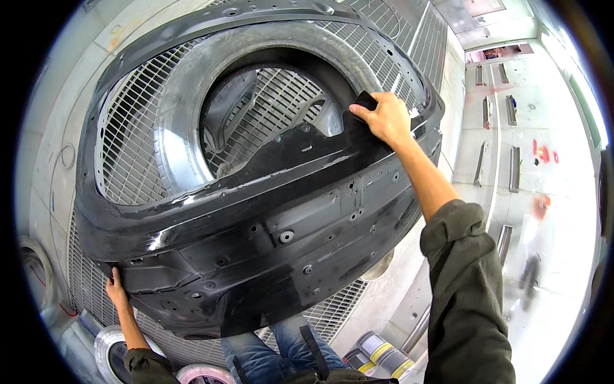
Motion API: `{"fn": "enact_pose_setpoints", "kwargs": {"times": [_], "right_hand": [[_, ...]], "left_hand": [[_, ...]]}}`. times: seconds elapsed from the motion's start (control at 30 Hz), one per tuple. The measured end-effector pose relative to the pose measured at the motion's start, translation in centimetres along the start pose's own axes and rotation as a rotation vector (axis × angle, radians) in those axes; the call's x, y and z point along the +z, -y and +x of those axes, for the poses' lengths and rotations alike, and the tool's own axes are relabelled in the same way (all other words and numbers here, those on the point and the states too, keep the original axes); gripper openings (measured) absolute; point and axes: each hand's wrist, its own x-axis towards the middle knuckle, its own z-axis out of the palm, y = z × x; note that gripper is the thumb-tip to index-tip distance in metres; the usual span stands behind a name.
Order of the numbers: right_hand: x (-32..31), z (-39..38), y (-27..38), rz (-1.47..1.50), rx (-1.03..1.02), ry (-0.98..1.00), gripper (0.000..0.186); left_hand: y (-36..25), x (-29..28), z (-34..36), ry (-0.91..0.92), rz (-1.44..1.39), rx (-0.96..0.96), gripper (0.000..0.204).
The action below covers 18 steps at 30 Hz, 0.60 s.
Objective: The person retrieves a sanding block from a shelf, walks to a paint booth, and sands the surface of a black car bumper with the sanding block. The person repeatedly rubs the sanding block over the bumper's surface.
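A black car tailgate (256,237) with a large window opening lies tilted in front of me, its surface patchy with glossy and dull areas. My right hand (388,120) is closed at the lower edge of the window opening, on the right. A dark corner piece shows between its thumb and fingers; I cannot tell whether it belongs to the tailgate. At the lower left, my left hand (116,291) grips the tailgate's outer side edge, its fingers partly hidden behind it. Beneath the window opening shows a large grey tire (176,121).
Metal floor grating (339,313) runs under the tailgate. Cans with yellow bands (384,353) stand near my right leg. Round rings (112,352) lie at the lower left. A white wall (531,211) with slots and red marks rises on the right.
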Motion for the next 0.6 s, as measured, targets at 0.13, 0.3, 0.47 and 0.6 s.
{"fn": "enact_pose_setpoints", "kwargs": {"times": [0.13,0.3,0.47,0.6], "right_hand": [[-1.3,-0.1,-1.8,-0.084,0.01,0.209,0.056],[-1.4,0.8,-4.2,-0.041,0.142,0.052,0.05],[-0.2,0.8,-3.9,-0.013,0.147,0.09,0.046],[-0.1,0.6,-3.2,-0.008,0.069,-0.054,0.045]], "left_hand": [[0.0,0.0,0.0,-0.02,-0.007,0.029,0.062],[0.4,0.0,0.0,0.015,-0.017,0.005,0.061],[0.6,-0.2,0.5,-0.033,-0.009,0.035,0.06],[0.6,-0.2,0.6,-0.016,0.015,-0.042,0.059]]}}
